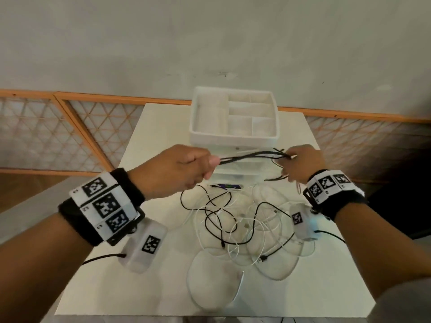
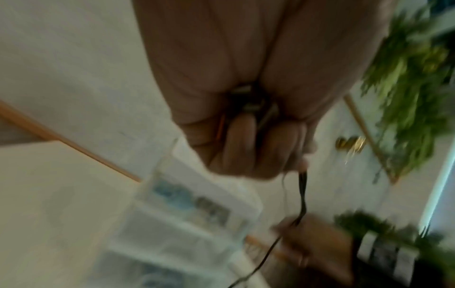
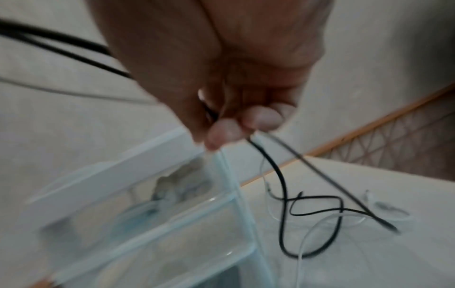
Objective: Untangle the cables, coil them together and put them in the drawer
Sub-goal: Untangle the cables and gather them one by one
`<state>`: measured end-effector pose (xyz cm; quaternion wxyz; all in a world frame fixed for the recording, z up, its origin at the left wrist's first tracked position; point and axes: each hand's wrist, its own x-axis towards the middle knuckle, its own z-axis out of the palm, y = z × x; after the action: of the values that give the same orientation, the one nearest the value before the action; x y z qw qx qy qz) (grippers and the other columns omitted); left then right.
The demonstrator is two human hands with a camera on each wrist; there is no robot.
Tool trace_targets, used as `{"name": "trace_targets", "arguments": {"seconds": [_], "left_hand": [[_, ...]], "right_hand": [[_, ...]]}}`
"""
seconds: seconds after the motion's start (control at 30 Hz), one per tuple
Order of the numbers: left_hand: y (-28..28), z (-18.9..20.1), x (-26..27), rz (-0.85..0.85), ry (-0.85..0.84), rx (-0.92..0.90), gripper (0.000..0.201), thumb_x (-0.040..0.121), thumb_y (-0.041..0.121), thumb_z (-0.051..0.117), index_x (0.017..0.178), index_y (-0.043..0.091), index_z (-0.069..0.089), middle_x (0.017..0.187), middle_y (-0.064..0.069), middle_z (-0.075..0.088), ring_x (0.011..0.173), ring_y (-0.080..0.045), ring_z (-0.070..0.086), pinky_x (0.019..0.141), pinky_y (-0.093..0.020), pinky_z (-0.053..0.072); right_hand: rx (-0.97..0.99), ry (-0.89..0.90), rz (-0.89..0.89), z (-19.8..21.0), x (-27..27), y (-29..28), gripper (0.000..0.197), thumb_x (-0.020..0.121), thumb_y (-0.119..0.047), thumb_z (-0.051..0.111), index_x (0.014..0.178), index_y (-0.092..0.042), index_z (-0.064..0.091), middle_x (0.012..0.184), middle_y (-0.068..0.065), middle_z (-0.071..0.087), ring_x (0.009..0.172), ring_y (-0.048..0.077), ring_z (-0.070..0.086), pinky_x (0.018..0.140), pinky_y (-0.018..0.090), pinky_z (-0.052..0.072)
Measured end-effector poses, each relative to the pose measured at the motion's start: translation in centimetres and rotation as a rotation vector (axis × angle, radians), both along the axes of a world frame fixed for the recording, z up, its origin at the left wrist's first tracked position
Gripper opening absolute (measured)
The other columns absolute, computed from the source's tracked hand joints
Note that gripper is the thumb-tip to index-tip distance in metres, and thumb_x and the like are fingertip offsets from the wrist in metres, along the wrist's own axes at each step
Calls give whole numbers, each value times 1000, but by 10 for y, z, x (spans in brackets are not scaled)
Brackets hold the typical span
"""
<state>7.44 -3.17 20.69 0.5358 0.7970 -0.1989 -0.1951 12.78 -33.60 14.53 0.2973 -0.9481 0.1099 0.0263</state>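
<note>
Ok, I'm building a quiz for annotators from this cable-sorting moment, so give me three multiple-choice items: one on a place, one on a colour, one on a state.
1. Where does the white plastic drawer unit stand?
A. at the far edge of the white table
B. on the floor
C. beside the person's left elbow

2. What colour is the looped cable bundle stretched between the hands?
A. white
B. black
C. orange

3. What is the left hand doing?
A. lying flat on the table
B. hanging open
C. gripping one end of the bundle

Key: 1 A, the unit sits at the table's far side by the wall. 2 B, the held strands are dark, though white cables lie below. 3 C, its fingers curl round the strands, as the right hand does opposite.
</note>
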Motion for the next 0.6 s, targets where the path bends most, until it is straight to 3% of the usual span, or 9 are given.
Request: {"name": "trace_targets", "arguments": {"seconds": [0.07, 0.1, 0.17, 0.23, 0.27, 0.33, 0.4, 0.5, 0.6], "left_hand": [[17, -33, -5, -60, 65, 325, 37, 103, 34, 47, 74, 11, 52, 54, 8, 43, 49, -11, 40, 47, -23, 37], [23, -54, -9, -72, 129, 443, 35, 103, 31, 44, 74, 13, 50, 56, 6, 45, 49, -12, 43, 48, -26, 40], [32, -91, -19, -35, 285, 523, 33, 103, 25, 41, 71, 16, 44, 60, 0, 46, 48, -13, 44, 52, -28, 40], [35, -117, -28, 65, 324, 525, 31, 102, 20, 37, 71, 18, 43, 65, -2, 47, 53, -16, 44, 53, -26, 37], [35, -125, -32, 133, 275, 536, 30, 102, 19, 36, 73, 18, 44, 66, -1, 48, 57, -18, 45, 53, -26, 37], [33, -131, -36, 275, 153, 590, 28, 103, 24, 37, 80, 16, 50, 68, 2, 51, 67, -23, 49, 54, -26, 36], [29, -131, -37, 336, 93, 634, 34, 103, 36, 42, 78, 13, 48, 68, 1, 51, 69, -24, 48, 55, -28, 33], [24, -129, -36, 342, 126, 552, 42, 98, 42, 52, 69, 14, 39, 65, -3, 50, 63, -24, 50, 57, -33, 39], [16, -120, -37, 434, 323, 218, 33, 97, 27, 57, 71, 11, 44, 59, -3, 41, 43, -16, 41, 42, -24, 30]], "right_hand": [[62, -296, -132, -7, -3, -11, 5, 81, -32, 68, 78, -28, 67, 78, 2, 74, 73, 25, 70, 74, 37, 58], [74, -327, -110, -12, -7, -8, 8, 84, -25, 69, 90, -30, 69, 89, 3, 75, 80, 24, 69, 82, 35, 55], [71, -134, -1, -33, -19, 4, 42, 87, -20, 72, 126, -29, 60, 116, 6, 70, 93, 23, 67, 90, 27, 47], [-9, 75, 71, -58, -37, 20, 76, 86, -23, 73, 150, -32, 33, 138, 9, 56, 111, 29, 62, 99, 32, 44], [-51, 97, 78, -68, -47, 29, 82, 86, -24, 72, 153, -31, 25, 140, 11, 53, 117, 31, 58, 103, 37, 44], [-36, 18, 74, -86, -70, 51, 65, 87, -24, 68, 145, -28, 39, 124, 7, 60, 105, 26, 61, 100, 43, 48], [-25, 5, 218, -103, -94, 79, 36, 88, -25, 65, 123, -28, 58, 106, -5, 60, 89, 15, 59, 92, 41, 52], [-118, 282, 530, -132, -127, 115, 32, 89, -40, 62, 119, -30, 61, 119, -3, 56, 109, 20, 57, 99, 41, 47], [-282, 380, 564, -152, -138, 131, 32, 90, -43, 57, 118, -26, 57, 127, -1, 45, 107, 28, 61, 93, 41, 50]]}}
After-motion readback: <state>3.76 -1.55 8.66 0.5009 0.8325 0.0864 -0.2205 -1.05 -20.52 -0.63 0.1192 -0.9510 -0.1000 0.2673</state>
